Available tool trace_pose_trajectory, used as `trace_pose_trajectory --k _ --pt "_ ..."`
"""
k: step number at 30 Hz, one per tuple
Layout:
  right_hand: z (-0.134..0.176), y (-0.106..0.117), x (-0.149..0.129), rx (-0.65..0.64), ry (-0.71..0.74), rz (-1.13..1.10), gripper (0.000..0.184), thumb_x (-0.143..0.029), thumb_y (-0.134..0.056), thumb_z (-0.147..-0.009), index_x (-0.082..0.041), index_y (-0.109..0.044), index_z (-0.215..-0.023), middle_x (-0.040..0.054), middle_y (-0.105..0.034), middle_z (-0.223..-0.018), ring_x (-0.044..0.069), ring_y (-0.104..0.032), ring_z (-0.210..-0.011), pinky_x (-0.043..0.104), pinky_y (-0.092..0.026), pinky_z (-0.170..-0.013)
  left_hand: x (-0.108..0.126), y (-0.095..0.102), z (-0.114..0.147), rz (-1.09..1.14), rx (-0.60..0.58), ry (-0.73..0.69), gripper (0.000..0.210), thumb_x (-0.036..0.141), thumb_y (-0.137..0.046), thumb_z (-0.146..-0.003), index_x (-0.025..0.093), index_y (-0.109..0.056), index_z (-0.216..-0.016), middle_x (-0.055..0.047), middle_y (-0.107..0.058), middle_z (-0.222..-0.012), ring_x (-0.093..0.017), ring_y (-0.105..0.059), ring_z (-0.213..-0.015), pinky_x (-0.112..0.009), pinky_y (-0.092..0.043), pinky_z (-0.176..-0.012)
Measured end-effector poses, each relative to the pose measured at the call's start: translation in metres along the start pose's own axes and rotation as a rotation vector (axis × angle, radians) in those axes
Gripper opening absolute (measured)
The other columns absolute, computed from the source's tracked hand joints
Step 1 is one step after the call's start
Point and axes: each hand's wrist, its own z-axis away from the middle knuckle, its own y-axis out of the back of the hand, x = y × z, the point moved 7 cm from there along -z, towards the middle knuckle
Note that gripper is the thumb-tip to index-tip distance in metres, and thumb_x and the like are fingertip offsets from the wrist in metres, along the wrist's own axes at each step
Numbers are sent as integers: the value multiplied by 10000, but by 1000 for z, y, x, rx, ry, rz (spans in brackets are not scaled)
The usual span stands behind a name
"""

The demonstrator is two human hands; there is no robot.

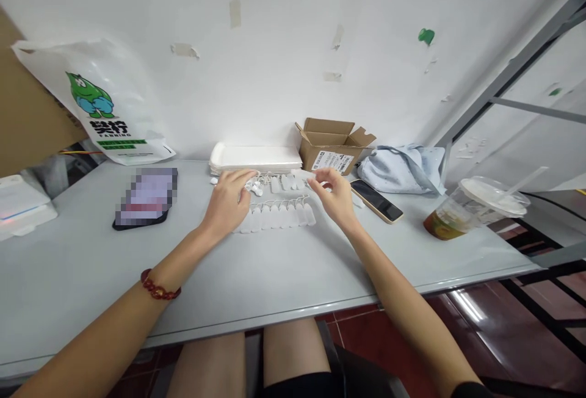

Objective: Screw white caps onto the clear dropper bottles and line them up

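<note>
Your left hand [229, 199] curled beside the white cords [256, 188], its grip indeterminable, while your right hand [333, 193] pinched a white tag [302, 174] at the back row [284, 183] on the counter [297, 276], apparently a laying-out step that called for aligned release next.
</note>
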Motion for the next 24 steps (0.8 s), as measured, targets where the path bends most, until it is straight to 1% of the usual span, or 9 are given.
trace_pose_trajectory --k 3,5,7,9,12,15,18,22,24 --pt "10 -15 -9 -149 -144 -315 305 -420 -653 -740 -166 -563 -882 45 -654 -834 159 -613 -779 278 -456 -700 13 -4 6 11 -26 -36 422 137 -358 -823 135 -620 -1154 -77 -638 -1185 -238 -518 -1122 -415 -438 -986" --pt "17 -24 -15 -242 -205 -391 344 -442 -688 -696 -168 -557 -857 35 -655 -802 150 -617 -737 274 -456 -679 21 -9 9 16 -56 -53 416 140 -356 -831 140 -614 -1157 -76 -630 -1201 -240 -514 -1128 -425 -438 -984" --pt "22 -31 -18 -292 -236 -382 367 -452 -713 -664 -167 -557 -836 31 -657 -780 147 -618 -714 269 -448 -660 26 -12 12 23 -76 -52 410 145 -362 -832 146 -609 -1160 -75 -622 -1213 -241 -510 -1143 -439 -425 -1000" --pt "24 -35 -19 -299 -250 -336 374 -456 -724 -646 -164 -561 -814 29 -655 -763 147 -617 -703 265 -439 -642 27 -15 13 37 -80 -43 407 148 -371 -830 146 -605 -1162 -78 -619 -1216 -240 -508 -1153 -446 -415 -1015" --pt "25 -38 -14 -270 -262 -283 365 -459 -720 -641 -164 -556 -779 20 -647 -731 144 -609 -680 261 -429 -624 27 -16 15 67 -75 -32 397 144 -375 -829 148 -606 -1152 -82 -623 -1204 -239 -515 -1146 -450 -426 -1005" --pt "23 -39 -9 -243 -258 -276 353 -452 -718 -639 -165 -545 -750 15 -640 -700 144 -600 -665 260 -423 -620 28 -16 15 106 -74 -19 381 141 -377 -833 150 -613 -1132 -86 -629 -1192 -236 -517 -1142 -440 -458 -971" --pt "23 -40 -8 -247 -250 -285 353 -452 -716 -646 -164 -539 -747 21 -643 -702 143 -597 -662 261 -421 -623 29 -18 17 131 -82 -10 373 142 -388 -835 152 -610 -1135 -88 -621 -1205 -235 -514 -1148 -428 -480 -948" --pt "24 -41 -9 -276 -234 -275 345 -442 -703 -673 -159 -554 -802 35 -659 -741 149 -609 -689 261 -431 -637 32 -20 18 133 -93 -34 368 157 -411 -833 132 -602 -1147 -107 -619 -1207 -240 -520 -1156 -465 -402 -1038" --pt "25 -44 -10 -309 -209 -271 329 -420 -669 -715 -155 -567 -881 42 -670 -768 150 -618 -709 264 -440 -655 34 -21 19 146 -105 -49 375 164 -416 -834 141 -594 -1163 -106 -613 -1224 -237 -517 -1177 -475 -365 -1070"
